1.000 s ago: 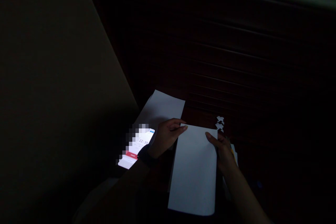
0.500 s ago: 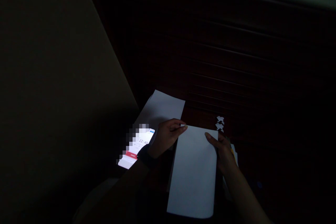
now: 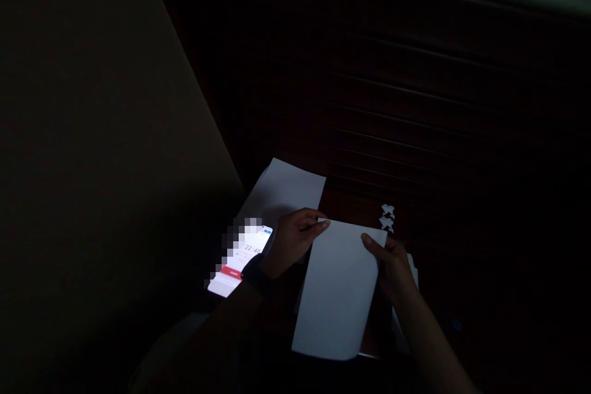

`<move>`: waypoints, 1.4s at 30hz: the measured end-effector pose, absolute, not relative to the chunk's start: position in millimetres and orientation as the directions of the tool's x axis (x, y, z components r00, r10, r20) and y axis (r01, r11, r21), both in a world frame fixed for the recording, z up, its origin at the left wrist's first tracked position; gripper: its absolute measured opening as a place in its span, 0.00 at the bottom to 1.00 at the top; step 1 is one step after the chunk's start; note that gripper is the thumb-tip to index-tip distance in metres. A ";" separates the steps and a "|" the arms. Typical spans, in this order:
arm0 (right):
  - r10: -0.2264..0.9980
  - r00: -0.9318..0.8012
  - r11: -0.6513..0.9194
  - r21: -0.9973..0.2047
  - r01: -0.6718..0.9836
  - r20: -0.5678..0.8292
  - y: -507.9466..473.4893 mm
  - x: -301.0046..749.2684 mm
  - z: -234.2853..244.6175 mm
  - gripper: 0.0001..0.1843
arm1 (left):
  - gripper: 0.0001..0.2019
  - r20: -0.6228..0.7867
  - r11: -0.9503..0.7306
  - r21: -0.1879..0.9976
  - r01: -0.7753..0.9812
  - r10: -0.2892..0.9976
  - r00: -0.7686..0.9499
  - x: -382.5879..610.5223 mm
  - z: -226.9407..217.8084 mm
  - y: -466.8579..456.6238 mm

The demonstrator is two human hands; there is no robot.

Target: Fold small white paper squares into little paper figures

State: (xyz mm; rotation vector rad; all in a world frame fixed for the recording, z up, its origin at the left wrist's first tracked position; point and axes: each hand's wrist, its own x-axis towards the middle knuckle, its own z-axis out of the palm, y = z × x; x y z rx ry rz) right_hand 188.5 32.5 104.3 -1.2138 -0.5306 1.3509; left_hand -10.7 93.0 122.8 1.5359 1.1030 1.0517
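In the dim light, a white sheet of paper (image 3: 337, 295) lies folded lengthwise in front of me, its near end curling up. My left hand (image 3: 295, 240) pinches the sheet's far left corner, with a dark band on the wrist. My right hand (image 3: 390, 261) grips the far right corner, thumb on top of the paper. Both hands are closed on the sheet.
A lit phone (image 3: 240, 261) lies left of my left hand. Another white sheet (image 3: 284, 191) lies behind it. Small white paper scraps (image 3: 386, 217) sit beyond my right hand on the dark slatted wooden surface (image 3: 438, 135). A pale wall (image 3: 92, 135) fills the left side.
The near end of the sheet has lifted and curled toward the hands, so the paper looks shorter. Both hands stay at the far corners.
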 end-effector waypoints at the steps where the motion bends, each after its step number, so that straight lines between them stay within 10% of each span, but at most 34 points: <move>1: 0.914 0.226 -0.212 -0.872 -0.441 -0.336 32.4 188.4 104.5 0.11 | 0.11 0.114 -0.152 0.975 0.163 0.968 0.224 -10.7 123.0 93.0; 42: 0.927 0.210 -0.197 -0.880 -0.433 -0.311 31.7 189.8 104.1 0.09 | 0.12 0.138 -0.172 0.975 0.138 0.964 0.226 -9.8 119.7 93.1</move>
